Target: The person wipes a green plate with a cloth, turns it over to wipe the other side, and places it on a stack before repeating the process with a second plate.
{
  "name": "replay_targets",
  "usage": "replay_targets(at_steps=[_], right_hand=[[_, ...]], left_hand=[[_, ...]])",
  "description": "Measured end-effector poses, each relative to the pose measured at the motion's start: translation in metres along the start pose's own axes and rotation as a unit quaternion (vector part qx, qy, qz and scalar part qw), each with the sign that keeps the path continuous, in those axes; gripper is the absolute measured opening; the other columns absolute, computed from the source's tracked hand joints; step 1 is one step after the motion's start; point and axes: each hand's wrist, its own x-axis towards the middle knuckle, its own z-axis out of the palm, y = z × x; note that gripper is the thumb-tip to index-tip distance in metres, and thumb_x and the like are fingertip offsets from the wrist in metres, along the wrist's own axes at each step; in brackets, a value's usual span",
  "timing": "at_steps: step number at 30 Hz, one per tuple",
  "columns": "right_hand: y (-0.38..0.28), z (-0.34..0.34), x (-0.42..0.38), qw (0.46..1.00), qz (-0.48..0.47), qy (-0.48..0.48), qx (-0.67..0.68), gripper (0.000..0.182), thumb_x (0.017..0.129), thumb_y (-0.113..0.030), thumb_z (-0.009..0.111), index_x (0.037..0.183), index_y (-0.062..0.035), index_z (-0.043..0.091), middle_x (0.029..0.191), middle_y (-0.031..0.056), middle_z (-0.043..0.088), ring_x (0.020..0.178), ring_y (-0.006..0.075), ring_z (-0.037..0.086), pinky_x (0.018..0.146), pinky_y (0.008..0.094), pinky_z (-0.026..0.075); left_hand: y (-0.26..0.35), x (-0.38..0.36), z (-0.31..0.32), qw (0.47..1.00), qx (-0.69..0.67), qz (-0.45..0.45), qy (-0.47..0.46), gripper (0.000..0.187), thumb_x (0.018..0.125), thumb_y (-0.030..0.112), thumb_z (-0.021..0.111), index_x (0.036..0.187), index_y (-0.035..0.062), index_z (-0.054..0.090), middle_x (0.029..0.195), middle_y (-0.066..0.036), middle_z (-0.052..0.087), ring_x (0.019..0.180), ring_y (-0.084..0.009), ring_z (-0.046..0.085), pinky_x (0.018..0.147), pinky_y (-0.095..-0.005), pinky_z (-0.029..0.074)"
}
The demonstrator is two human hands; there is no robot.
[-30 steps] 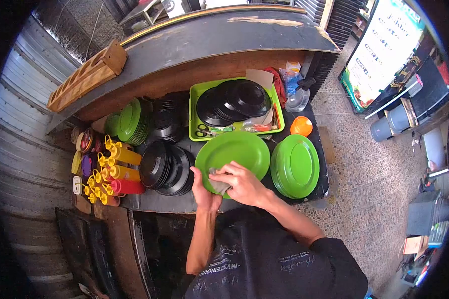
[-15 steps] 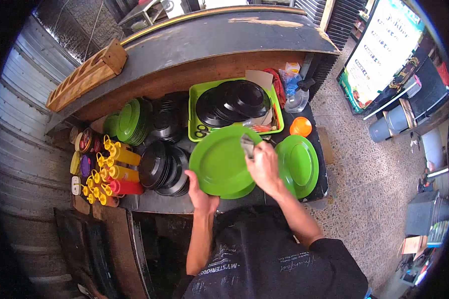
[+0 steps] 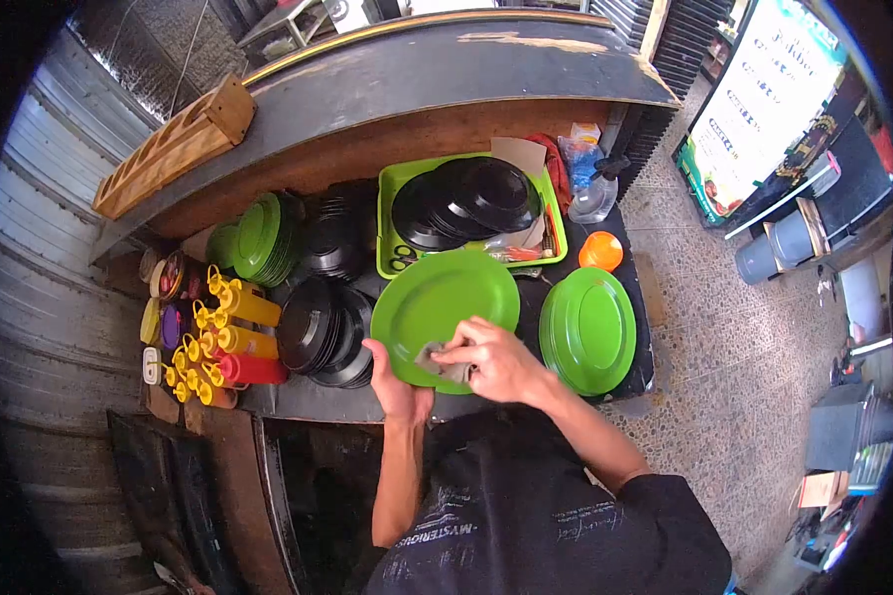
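My left hand (image 3: 394,382) grips the near rim of a large green oval plate (image 3: 445,302), holding it tilted above the dark counter. My right hand (image 3: 491,359) presses a small grey cloth (image 3: 439,362) against the plate's near part. A stack of matching green plates (image 3: 587,329) lies flat just to the right of my hands.
Stacked black bowls (image 3: 322,332) stand to the left, with yellow and red squeeze bottles (image 3: 230,342) beyond them. A green tray (image 3: 390,185) with black plates (image 3: 471,203) sits behind, next to an orange cup (image 3: 599,250). More green plates (image 3: 263,238) lean at the back left.
My right hand with the cloth swept from the plate's upper right edge back down to its near part. The plate tilted slightly; my left hand kept its grip.
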Motion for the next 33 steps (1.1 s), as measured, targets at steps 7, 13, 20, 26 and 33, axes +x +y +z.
replay_targets(at_steps=[7,13,20,26,33], right_hand=[[0.042,-0.018,0.004,0.974,0.015,0.104,-0.202,0.046,0.074,0.004,0.069,0.115,-0.0119,0.081,0.109,0.0099,0.065,0.103,0.0300,0.062,0.087,0.0412,0.058],[0.018,0.004,0.002,0.947,0.197,0.080,-0.241,0.052,0.083,-0.002,0.071,0.133,0.0081,0.066,0.106,0.0191,0.060,0.102,0.0344,0.063,0.084,0.0421,0.058],[-0.017,0.022,0.001,0.996,0.064,0.068,-0.015,0.054,0.077,0.004,0.069,0.131,0.0012,0.071,0.103,0.0156,0.061,0.096,0.0315,0.065,0.085,0.0417,0.057],[0.003,-0.002,-0.003,0.999,0.021,-0.029,0.024,0.050,0.071,0.004,0.066,0.117,-0.0077,0.081,0.103,0.0117,0.065,0.098,0.0312,0.066,0.087,0.0423,0.057],[0.056,-0.017,-0.003,0.954,0.203,0.198,-0.099,0.036,0.083,-0.002,0.073,0.119,0.0002,0.077,0.095,0.0159,0.062,0.083,0.0297,0.066,0.076,0.0393,0.055]], left_hand=[[0.004,-0.002,-0.002,1.000,0.020,0.001,0.013,0.078,0.109,0.066,0.034,0.155,0.0034,0.043,0.152,-0.012,0.054,0.139,-0.0287,0.053,0.116,-0.0455,0.043],[-0.012,-0.007,0.006,0.999,0.046,0.003,0.025,0.078,0.108,0.067,0.036,0.154,0.0052,0.046,0.150,-0.011,0.056,0.137,-0.0275,0.054,0.116,-0.0457,0.043],[-0.016,-0.003,-0.008,1.000,0.015,0.005,0.025,0.077,0.107,0.069,0.035,0.150,0.0067,0.050,0.142,-0.008,0.061,0.130,-0.0240,0.059,0.109,-0.0411,0.048],[-0.001,0.000,-0.001,0.999,0.005,0.027,0.025,0.076,0.108,0.066,0.035,0.150,0.0053,0.050,0.144,-0.010,0.059,0.134,-0.0278,0.057,0.113,-0.0451,0.045],[0.003,-0.003,-0.008,0.997,0.015,0.056,0.047,0.074,0.109,0.064,0.035,0.153,0.0053,0.048,0.149,-0.011,0.057,0.137,-0.0292,0.054,0.116,-0.0469,0.042]])
